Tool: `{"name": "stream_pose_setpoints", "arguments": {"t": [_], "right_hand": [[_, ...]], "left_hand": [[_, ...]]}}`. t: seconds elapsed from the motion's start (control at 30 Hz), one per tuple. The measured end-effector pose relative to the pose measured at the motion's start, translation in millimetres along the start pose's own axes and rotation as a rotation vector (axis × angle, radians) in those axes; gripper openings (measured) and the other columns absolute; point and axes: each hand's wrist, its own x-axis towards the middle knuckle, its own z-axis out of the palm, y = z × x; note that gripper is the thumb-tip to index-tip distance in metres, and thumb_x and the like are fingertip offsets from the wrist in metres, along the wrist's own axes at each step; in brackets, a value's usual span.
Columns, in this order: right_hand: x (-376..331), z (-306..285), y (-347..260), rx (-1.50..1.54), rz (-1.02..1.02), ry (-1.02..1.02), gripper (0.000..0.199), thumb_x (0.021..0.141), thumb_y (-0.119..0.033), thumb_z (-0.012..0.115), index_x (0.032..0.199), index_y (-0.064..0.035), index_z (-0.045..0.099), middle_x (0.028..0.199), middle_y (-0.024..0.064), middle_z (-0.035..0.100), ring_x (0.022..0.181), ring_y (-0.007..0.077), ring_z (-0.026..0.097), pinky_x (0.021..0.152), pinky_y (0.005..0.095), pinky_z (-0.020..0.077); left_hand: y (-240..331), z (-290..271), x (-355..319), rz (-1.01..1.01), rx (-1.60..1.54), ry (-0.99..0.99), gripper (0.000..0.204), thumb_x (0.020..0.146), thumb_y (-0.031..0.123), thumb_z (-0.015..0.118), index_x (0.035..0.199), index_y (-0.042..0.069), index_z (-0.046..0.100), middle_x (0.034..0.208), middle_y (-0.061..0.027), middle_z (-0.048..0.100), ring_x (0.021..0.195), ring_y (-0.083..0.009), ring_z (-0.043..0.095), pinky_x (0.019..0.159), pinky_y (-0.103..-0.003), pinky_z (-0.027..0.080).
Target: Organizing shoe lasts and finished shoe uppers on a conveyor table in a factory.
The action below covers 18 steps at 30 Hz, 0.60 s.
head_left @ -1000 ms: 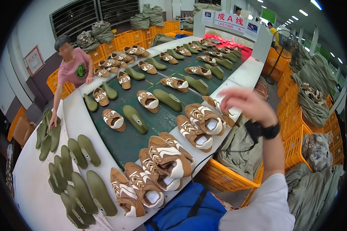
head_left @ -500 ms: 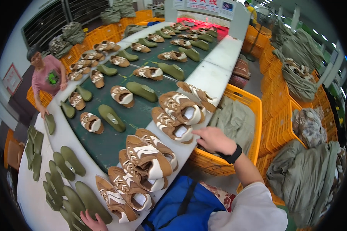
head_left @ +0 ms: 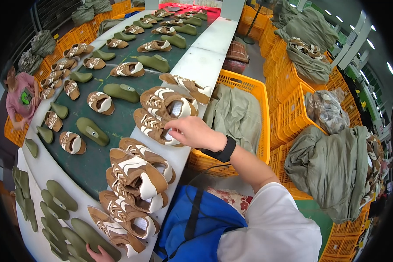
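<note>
My right hand point(head_left: 195, 132), with a dark band on the wrist, reaches over a brown and white shoe point(head_left: 152, 124) on the white ledge. Its thumb and fingers are closed on the shoe at the opening near the heel. At the lower edge my left hand point(head_left: 99, 254) lies against a large green shoe last point(head_left: 94, 238); its visible fingers are apart, and the rest is cut off. Several similar shoes point(head_left: 137, 172) stand packed together nearer me. Another shoe point(head_left: 168, 102) sits just beyond the one under my right hand.
A green conveyor point(head_left: 105, 163) carries shoes and green lasts in rows. Several lasts point(head_left: 54, 207) lie on the white table at left. Close on my right stands a yellow crate point(head_left: 264, 126) with grey-green cloth; stacked crates point(head_left: 288, 105) line the aisle. A person in pink point(head_left: 24, 96) stands across the conveyor.
My right hand has moved from beside the shoe's heel to its opening and closed there. My left hand has shifted slightly against the last. The whole view has swung to the right.
</note>
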Motion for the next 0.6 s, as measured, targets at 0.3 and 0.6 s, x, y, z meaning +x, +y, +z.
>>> {"name": "stream_pose_setpoints", "arguments": {"t": [0.3, 0.6], "right_hand": [[-23.1, -7.7, -1.9, -0.062, -0.122, -0.448, 0.024, 0.082, -0.018, 0.058, 0.104, -0.0076, 0.064, 0.083, 0.0128, 0.066, 0.078, 0.0320, 0.063, 0.069, 0.0407, 0.0503], [45.1, -105.5, -61.1, 0.355, -0.215, -0.193, 0.022, 0.088, -0.013, 0.057, 0.104, -0.0001, 0.062, 0.084, 0.0072, 0.066, 0.077, 0.0139, 0.063, 0.069, 0.0262, 0.0504]], "left_hand": [[13.3, -1.4, 2.6, 0.020, 0.008, -0.012, 0.047, 0.082, 0.013, 0.064, 0.122, -0.004, 0.048, 0.118, -0.0235, 0.054, 0.108, -0.0372, 0.052, 0.096, -0.040, 0.040], [-66.6, 25.5, 9.5, 0.028, -0.029, -0.026, 0.050, 0.085, 0.008, 0.056, 0.131, -0.001, 0.040, 0.130, -0.0205, 0.044, 0.121, -0.0351, 0.042, 0.102, -0.039, 0.033]]}}
